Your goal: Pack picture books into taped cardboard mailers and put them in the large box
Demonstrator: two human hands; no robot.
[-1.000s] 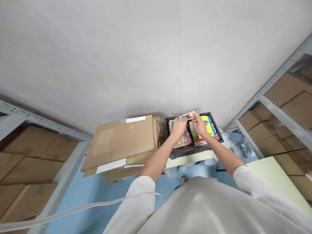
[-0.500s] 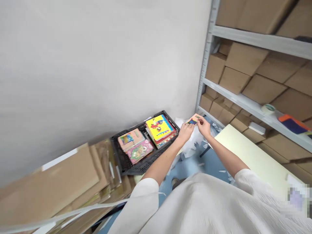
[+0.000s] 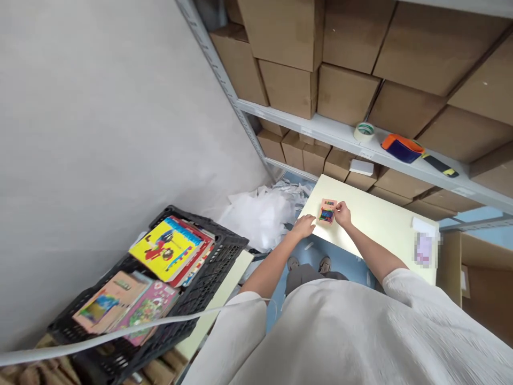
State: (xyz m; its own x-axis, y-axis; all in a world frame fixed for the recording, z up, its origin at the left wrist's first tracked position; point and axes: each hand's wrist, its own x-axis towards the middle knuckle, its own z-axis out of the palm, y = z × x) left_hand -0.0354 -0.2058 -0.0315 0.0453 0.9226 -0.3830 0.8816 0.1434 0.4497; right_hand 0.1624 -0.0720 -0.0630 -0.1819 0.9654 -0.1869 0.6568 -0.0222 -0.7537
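A small pink booklet [image 3: 327,211] with a dark, rainbow-edged picture is over the pale table [image 3: 377,214], near its left end. My right hand [image 3: 342,215] pinches the booklet's right edge. Just left of the booklet, my left hand [image 3: 304,226] is at the table's edge with its fingers apart, holding nothing. The black crate [image 3: 204,299] at the lower left holds a stack topped by a yellow book [image 3: 164,248], a pink-orange book [image 3: 106,302] and a pink patterned book [image 3: 150,310].
Metal shelves [image 3: 296,123] with cardboard boxes stand behind the table, bearing a tape roll [image 3: 364,132] and an orange-and-blue tool [image 3: 403,148]. White scrap paper [image 3: 256,216] lies on the floor. An open carton [image 3: 449,262] is at the right. A white cable crosses the crate.
The view has turned right, toward the table. The booklet has gone from between both hands near the crate to over the table; my left hand has let go of it.
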